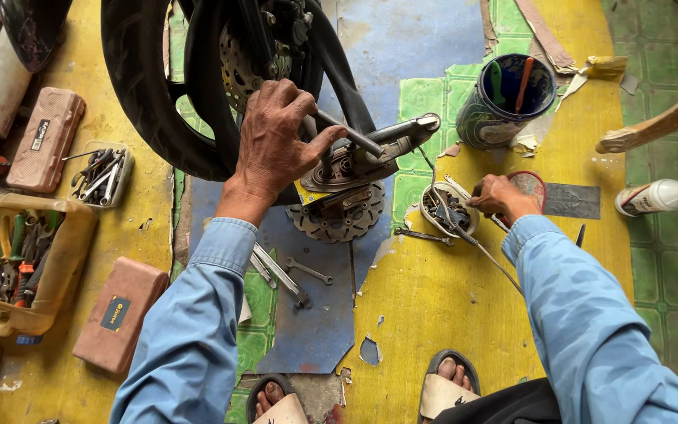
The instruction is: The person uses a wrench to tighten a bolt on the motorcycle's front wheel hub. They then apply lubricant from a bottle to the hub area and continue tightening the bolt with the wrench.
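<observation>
With left fingers (296, 106) clenched on the rod (348, 133) and right fingers (486, 196) pinching in the bowl (433, 224), the caliper (362, 157) beneath risked slipping onto the disc (339, 220)

A blue cup (504, 98), white squeeze bottle (657, 196) and yellow tool tray (41, 267) sit around.

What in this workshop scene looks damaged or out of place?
The floor covering is damaged: its yellow layer is torn and peeling, baring green tiles and blue patches. A loose brake disc and wrenches lie scattered on it.
</observation>
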A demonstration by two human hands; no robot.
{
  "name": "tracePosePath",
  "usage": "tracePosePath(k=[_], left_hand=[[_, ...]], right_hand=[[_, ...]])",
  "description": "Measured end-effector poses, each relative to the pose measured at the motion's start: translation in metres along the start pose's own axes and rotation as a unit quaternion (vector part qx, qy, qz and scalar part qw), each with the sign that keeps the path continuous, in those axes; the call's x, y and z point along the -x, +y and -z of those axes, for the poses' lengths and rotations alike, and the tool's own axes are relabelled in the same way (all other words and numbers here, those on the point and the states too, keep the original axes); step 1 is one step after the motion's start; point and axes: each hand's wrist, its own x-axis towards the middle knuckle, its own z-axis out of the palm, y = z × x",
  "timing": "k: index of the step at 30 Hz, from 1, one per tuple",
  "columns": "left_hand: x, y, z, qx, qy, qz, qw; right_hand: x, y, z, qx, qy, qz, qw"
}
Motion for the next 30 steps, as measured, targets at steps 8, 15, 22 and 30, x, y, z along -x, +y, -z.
tracePosePath(k=[8,15,22,30], left_hand=[[-0.006,0.003,-0.004,0.01,0.004,-0.002,1.0],[-0.005,0.003,0.0,0.007,0.014,-0.015,1.0],[-0.001,0.0,0.0,0.02,0.013,0.019,1.0],[0.0,-0.015,0.008,0.021,-0.009,0.008,1.0]], right_hand=[[-0.013,0.02,0.006,0.063,0.025,0.004,0.998],[-0.012,0.066,0.018,0.039,0.065,-0.091,0.993],[-0.012,0.034,0.056,-0.134,0.106,-0.012,0.985],[0.011,-0.072,0.106,-0.037,0.101,0.152,0.983]])
